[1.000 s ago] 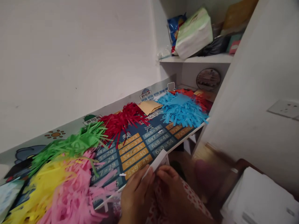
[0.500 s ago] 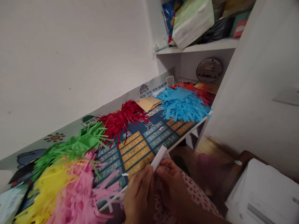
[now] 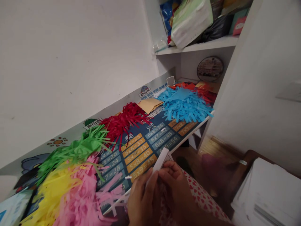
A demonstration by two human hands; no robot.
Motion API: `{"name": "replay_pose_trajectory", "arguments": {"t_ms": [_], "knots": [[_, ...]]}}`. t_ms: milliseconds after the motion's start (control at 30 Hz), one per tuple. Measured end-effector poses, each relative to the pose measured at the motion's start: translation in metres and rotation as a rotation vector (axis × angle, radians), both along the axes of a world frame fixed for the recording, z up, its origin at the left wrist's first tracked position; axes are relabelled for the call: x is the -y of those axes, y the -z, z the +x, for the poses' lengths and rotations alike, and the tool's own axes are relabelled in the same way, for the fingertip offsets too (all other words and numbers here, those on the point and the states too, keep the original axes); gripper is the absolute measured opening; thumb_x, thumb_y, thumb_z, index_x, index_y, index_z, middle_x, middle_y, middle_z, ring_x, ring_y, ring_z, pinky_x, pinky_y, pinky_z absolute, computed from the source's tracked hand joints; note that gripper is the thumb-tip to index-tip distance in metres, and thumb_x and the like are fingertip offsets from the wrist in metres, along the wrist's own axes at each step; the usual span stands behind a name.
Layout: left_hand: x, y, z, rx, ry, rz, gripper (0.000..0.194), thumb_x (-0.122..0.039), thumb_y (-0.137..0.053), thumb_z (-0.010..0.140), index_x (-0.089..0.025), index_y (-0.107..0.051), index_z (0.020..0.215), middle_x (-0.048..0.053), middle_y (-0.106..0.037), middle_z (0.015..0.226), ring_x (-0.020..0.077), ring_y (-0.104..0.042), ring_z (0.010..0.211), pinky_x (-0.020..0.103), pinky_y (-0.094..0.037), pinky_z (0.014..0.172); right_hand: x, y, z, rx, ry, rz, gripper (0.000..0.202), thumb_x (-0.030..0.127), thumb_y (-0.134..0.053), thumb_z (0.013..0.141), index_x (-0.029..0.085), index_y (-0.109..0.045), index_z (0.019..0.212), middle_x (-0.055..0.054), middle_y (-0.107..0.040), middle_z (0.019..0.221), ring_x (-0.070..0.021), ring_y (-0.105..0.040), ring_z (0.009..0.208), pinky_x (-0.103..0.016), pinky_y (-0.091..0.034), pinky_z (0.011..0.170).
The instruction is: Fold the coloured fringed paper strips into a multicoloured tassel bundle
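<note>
Over my lap, at the desk's front edge, both hands close on one folded white paper (image 3: 161, 159). My left hand (image 3: 143, 196) grips its lower left side, fingers pressed together along the fold. From the right, my right hand (image 3: 172, 182) pinches the paper's edge with bent fingers. The paper's lower part is hidden by my hands. Beyond them lies a dark blue desk mat (image 3: 154, 125) printed with multiplication tables. Nearest my left hand is a heap of pink fringed paper (image 3: 82, 191).
Yellow (image 3: 51, 191), green (image 3: 77, 147), red (image 3: 127, 119) and blue (image 3: 185, 105) fringed paper lies along the desk, with a tan paper piece (image 3: 149, 104) between. A wall shelf (image 3: 197, 45) holds bags. At lower right stands a stack of white paper (image 3: 270, 188).
The view has shifted slightly, so my hands and the folded paper sit a little further right and lower. Both hands still hold the paper; the desk items are unmoved.
</note>
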State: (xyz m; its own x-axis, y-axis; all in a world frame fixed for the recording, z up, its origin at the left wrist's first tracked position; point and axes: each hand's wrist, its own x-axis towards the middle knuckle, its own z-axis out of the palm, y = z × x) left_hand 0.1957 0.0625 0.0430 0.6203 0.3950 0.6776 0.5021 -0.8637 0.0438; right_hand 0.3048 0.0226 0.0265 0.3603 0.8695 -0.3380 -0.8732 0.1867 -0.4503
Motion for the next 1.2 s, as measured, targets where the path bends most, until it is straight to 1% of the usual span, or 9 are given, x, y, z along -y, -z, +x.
{"name": "replay_pose_trajectory", "arguments": {"t_ms": [133,400,567,667,867,967,1067,1133,1200], "knots": [[0.0,0.0,0.0,-0.001,-0.01,0.014,0.023,-0.014,-0.046,0.095,-0.013,-0.062,0.112,0.012,-0.062,0.105,0.0185,-0.06,0.097,0.028,-0.049,0.083,0.0,0.002,0.001,0.016,0.003,-0.031,0.041,0.025,-0.087,0.061,0.019,-0.055,0.085,0.001,-0.069,0.066,-0.0104,-0.061,0.058,-0.021,-0.046,0.06],[-0.002,0.002,0.0,0.018,0.0,-0.023,0.025,-0.012,-0.049,0.094,-0.014,-0.062,0.114,0.011,-0.063,0.106,0.0189,-0.061,0.098,0.029,-0.049,0.085,0.002,0.004,0.006,0.061,0.019,-0.062,0.039,0.024,-0.088,0.059,0.02,-0.056,0.081,0.004,-0.067,0.063,-0.0109,-0.061,0.058,-0.023,-0.048,0.061],[-0.004,0.0,0.002,0.04,0.014,-0.066,0.026,-0.009,-0.052,0.091,-0.013,-0.061,0.115,0.01,-0.064,0.104,0.0176,-0.061,0.096,0.027,-0.049,0.085,-0.002,0.007,0.008,0.067,-0.003,-0.067,0.04,0.025,-0.089,0.057,0.019,-0.055,0.077,0.004,-0.067,0.06,-0.0118,-0.062,0.055,-0.023,-0.048,0.058],[-0.004,0.0,0.001,0.054,0.008,-0.082,0.027,-0.008,-0.053,0.089,-0.013,-0.062,0.115,0.01,-0.064,0.104,0.0175,-0.061,0.096,0.027,-0.05,0.085,-0.003,0.008,0.008,0.06,-0.04,-0.073,0.038,0.024,-0.087,0.059,0.019,-0.055,0.076,0.003,-0.066,0.06,-0.0129,-0.063,0.055,-0.023,-0.049,0.057],[-0.004,-0.001,0.001,0.066,0.001,-0.102,0.032,-0.006,-0.054,0.087,-0.015,-0.062,0.116,0.01,-0.065,0.104,0.0189,-0.063,0.097,0.03,-0.052,0.083,-0.003,0.0,0.013,0.077,-0.073,-0.086,0.038,0.025,-0.088,0.055,0.018,-0.055,0.072,0.003,-0.065,0.056,-0.0121,-0.062,0.052,-0.021,-0.048,0.054],[-0.004,-0.004,0.003,0.098,0.003,-0.143,0.031,-0.008,-0.053,0.087,-0.017,-0.062,0.115,0.009,-0.066,0.104,0.0196,-0.064,0.096,0.031,-0.054,0.081,-0.003,-0.007,0.015,0.167,-0.064,-0.126,0.036,0.026,-0.088,0.054,0.017,-0.057,0.069,0.002,-0.066,0.056,-0.0125,-0.061,0.052,-0.022,-0.048,0.053],[-0.005,-0.005,0.006,0.137,-0.014,-0.14,0.02,-0.016,-0.056,0.09,-0.019,-0.066,0.107,0.007,-0.07,0.096,0.0181,-0.066,0.089,0.028,-0.056,0.077,-0.003,-0.009,0.015,0.294,-0.044,-0.152,0.032,0.027,-0.087,0.054,0.017,-0.06,0.066,0.002,-0.064,0.056,-0.0125,-0.059,0.051,-0.022,-0.046,0.051],[-0.007,-0.006,0.006,0.141,-0.042,-0.116,0.014,-0.021,-0.059,0.091,-0.02,-0.069,0.101,0.005,-0.072,0.091,0.0166,-0.068,0.083,0.026,-0.057,0.073,-0.004,-0.003,0.017,0.38,-0.034,-0.162,0.029,0.028,-0.086,0.056,0.018,-0.06,0.063,0.003,-0.062,0.054,-0.0122,-0.056,0.05,-0.022,-0.045,0.049],[-0.009,-0.006,0.004,0.142,-0.072,-0.094,0.013,-0.022,-0.059,0.091,-0.02,-0.07,0.098,0.005,-0.073,0.089,0.0159,-0.069,0.08,0.025,-0.057,0.071,-0.006,0.008,0.025,0.499,-0.014,-0.196,0.029,0.031,-0.083,0.057,0.019,-0.057,0.059,0.004,-0.057,0.052,-0.0115,-0.052,0.047,-0.022,-0.042,0.046]]}}
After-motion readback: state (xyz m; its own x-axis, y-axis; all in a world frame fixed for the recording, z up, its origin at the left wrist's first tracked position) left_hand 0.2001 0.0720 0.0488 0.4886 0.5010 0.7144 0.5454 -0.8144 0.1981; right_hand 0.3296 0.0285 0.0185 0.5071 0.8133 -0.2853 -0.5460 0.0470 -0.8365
